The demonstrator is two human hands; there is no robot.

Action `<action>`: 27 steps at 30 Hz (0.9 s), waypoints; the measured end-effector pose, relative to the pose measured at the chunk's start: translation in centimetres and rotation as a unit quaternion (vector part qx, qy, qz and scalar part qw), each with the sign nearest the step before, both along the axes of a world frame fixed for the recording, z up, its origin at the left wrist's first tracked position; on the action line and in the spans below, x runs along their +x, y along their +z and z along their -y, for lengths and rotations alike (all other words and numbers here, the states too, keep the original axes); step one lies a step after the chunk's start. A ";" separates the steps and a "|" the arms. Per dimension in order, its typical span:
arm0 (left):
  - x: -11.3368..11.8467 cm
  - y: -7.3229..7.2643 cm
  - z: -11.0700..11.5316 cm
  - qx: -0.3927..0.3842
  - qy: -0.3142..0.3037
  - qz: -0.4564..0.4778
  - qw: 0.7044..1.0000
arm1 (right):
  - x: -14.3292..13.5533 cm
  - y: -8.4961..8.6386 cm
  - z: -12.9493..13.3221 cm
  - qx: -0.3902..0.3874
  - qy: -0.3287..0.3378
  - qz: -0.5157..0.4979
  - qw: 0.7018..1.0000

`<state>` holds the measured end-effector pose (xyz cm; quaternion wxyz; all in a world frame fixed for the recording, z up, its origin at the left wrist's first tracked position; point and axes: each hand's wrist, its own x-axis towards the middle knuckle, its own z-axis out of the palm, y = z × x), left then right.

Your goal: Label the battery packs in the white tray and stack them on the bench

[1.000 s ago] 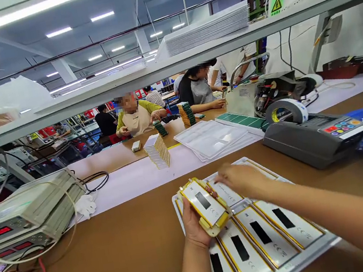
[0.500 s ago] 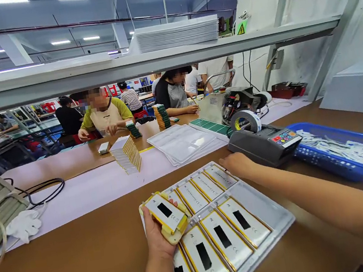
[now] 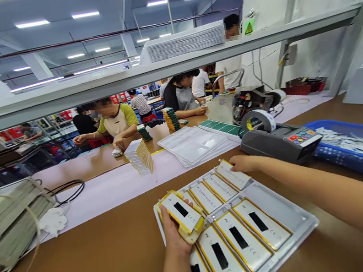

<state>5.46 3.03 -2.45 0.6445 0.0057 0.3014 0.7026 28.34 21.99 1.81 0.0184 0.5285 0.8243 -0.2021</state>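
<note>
My left hand (image 3: 177, 238) is closed around a cream-yellow holder (image 3: 190, 237) bearing a white pouch battery (image 3: 176, 202) with a black strip. It is over the left part of a clear plastic tray (image 3: 295, 212). In the tray's near row lie several white batteries (image 3: 228, 262) with yellow edges and black strips; the far row's batteries (image 3: 206, 198) show no strip. At the far right corner, my right hand (image 3: 243, 164) has its fingers closed on the end of a battery (image 3: 232, 174), which is tilted up from its slot. Its fingertips are partly hidden.
Right of the tray stand a grey tape dispenser (image 3: 280, 141), a tape roll (image 3: 257, 122) and a blue basket (image 3: 356, 162) of white strips. Behind are stacked trays (image 3: 191, 143) and a battery stack (image 3: 139, 158). Co-workers (image 3: 117, 123) sit across the bench, beneath a shelf beam (image 3: 157, 76).
My right hand has raised the far-right battery's end out of its slot. My left hand still holds the holder and battery. The whole view has shifted, with the bench now farther right.
</note>
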 end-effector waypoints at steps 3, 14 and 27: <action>0.3 0.2 0.3 0.013 -0.021 0.018 1.000 | -2.9 2.0 1.9 -0.037 0.035 -0.091 0.995; -0.3 -0.5 1.0 0.098 -0.044 0.035 0.994 | -12.7 3.5 12.5 -0.008 0.199 -0.136 0.971; -1.5 0.3 1.0 0.049 -0.011 0.005 0.999 | 2.3 -2.7 6.0 0.076 -0.027 -0.170 0.982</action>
